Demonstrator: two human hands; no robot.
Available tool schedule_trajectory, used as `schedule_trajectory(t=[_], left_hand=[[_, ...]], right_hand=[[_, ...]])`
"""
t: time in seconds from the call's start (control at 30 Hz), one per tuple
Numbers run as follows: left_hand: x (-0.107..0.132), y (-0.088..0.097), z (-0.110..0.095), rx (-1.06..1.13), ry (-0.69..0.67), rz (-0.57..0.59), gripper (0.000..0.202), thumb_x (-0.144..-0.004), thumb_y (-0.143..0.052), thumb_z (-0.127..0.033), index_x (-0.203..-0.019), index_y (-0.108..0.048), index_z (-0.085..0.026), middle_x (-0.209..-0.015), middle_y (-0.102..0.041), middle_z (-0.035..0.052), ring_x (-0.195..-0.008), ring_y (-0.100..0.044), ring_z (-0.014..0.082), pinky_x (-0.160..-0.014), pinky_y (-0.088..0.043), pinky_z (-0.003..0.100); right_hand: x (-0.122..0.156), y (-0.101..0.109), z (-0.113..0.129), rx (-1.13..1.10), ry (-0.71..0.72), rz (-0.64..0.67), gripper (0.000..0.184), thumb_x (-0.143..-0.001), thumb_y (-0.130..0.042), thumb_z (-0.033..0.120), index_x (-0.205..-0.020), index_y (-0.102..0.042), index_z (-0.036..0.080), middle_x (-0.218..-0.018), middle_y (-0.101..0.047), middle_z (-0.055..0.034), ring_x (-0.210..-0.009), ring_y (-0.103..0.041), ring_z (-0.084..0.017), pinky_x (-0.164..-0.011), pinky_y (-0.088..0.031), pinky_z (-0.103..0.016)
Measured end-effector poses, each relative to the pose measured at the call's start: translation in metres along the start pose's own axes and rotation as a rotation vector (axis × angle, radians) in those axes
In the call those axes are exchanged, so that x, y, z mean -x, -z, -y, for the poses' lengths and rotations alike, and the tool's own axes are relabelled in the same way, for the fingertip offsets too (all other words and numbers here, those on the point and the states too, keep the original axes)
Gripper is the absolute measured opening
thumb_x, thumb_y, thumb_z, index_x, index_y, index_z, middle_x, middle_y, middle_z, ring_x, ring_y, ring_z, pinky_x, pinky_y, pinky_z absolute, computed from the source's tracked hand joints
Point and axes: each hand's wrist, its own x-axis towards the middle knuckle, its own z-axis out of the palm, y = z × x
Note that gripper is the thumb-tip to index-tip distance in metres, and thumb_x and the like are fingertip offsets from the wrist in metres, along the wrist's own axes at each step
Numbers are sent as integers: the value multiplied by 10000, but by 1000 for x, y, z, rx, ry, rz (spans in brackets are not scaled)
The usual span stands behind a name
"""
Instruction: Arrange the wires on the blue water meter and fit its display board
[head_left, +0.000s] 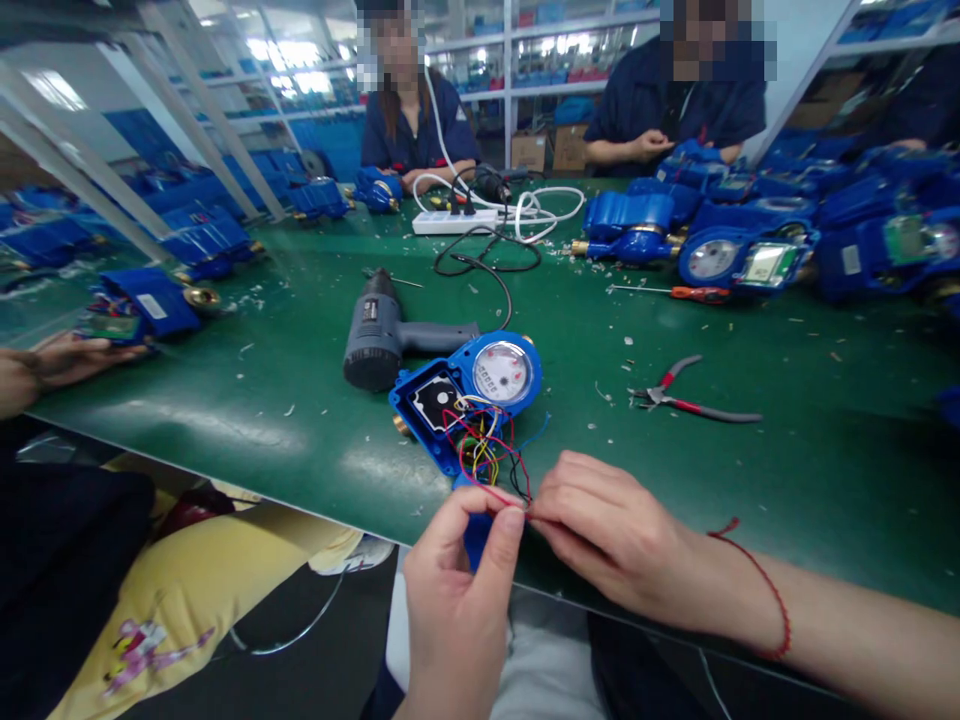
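A blue water meter (pixel 420 395) with a round dial (pixel 502 371) lies open at the table's front edge. Red, yellow, white, black and blue wires (pixel 484 450) spill from its housing. Between thumb and forefinger, my left hand (pixel 472 580) pinches a red wire (pixel 491 490). Meeting it tip to tip, my right hand (pixel 607 530) is closed at the wire ends; its fingertips hide exactly which wire they grip. Part of a blue piece below the housing is covered by my left hand.
Behind the meter lies a grey heat gun (pixel 375 335). Cutting pliers (pixel 667 395) and an orange screwdriver (pixel 697 294) lie to the right. More blue meters (pixel 637 225) crowd the back right. A white power strip (pixel 454 222) sits farther back. At left, a co-worker's hand (pixel 90 355) touches another meter.
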Motion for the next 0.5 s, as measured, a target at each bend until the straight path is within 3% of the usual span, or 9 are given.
schedule_trajectory(t=[0.07, 0.27, 0.33, 0.5], left_hand=[[1, -3, 2, 116, 46, -12, 88, -875, -633, -255, -793, -654, -229, -762, -668, -45, -739, -622, 64, -722, -495, 102], [6, -3, 14, 423, 94, -25, 114, -907, -590, -275, -809, -634, -237, -787, -593, -36, -795, -561, 69, -776, -481, 97], [7, -1, 16, 461, 114, -55, 119, -890, -614, -282, -786, -641, -232, -773, -578, -31, -774, -546, 73, -764, -483, 98], [9, 0, 17, 528, 209, -168, 94, -820, -696, -314, -783, -668, -232, -778, -556, -24, -704, -524, 73, -697, -497, 114]], right_hand=[[0, -2, 3, -86, -60, -41, 191, -951, -450, 89, -827, -594, 79, -754, -562, -70, -715, -457, -143, -645, -383, -273], [-2, -11, -2, -518, -564, -183, 201, -931, -503, 241, -746, -524, 166, -662, -466, 37, -603, -405, -92, -536, -332, -214], [0, -11, -11, -508, -616, -210, 222, -952, -465, 299, -769, -498, 177, -664, -434, 43, -600, -380, -97, -531, -323, -222], [5, -2, -33, -244, -655, -350, 355, -986, -381, 356, -666, -369, 202, -616, -327, 49, -559, -308, -106, -507, -274, -251]])
